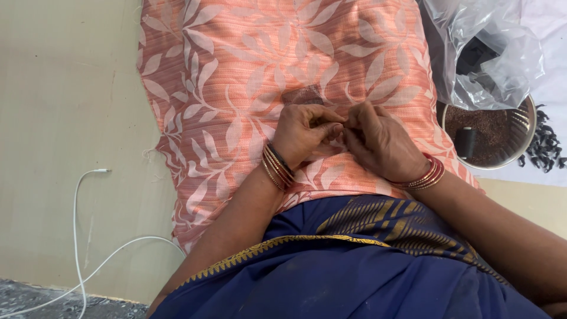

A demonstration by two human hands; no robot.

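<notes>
A: Where are the 2 hands at this moment?

B: Both rest on the peach cloth (283,53) with its pale leaf pattern, which lies spread over the floor (65,118) and runs up into the person's lap. The left hand (304,133) and right hand (381,142) meet fingertip to fingertip, fingers curled tight and pinching at 1 small spot of the fabric. Whether a needle or thread sits between them is too small to tell.

A: What step does that look like?

B: Fine handwork on the cloth, judging by the pinch, just near a small brown patch (302,94).

A: And what would the next move need?

B: Probably a steady grip with one hand while the other draws or pushes finely.

A: Anything else close by?

B: At the far right, a steel bowl (525,121) holding a dark spool (465,142), and a clear plastic bag (490,53). A white cable (80,236) trails at the near left.
</notes>
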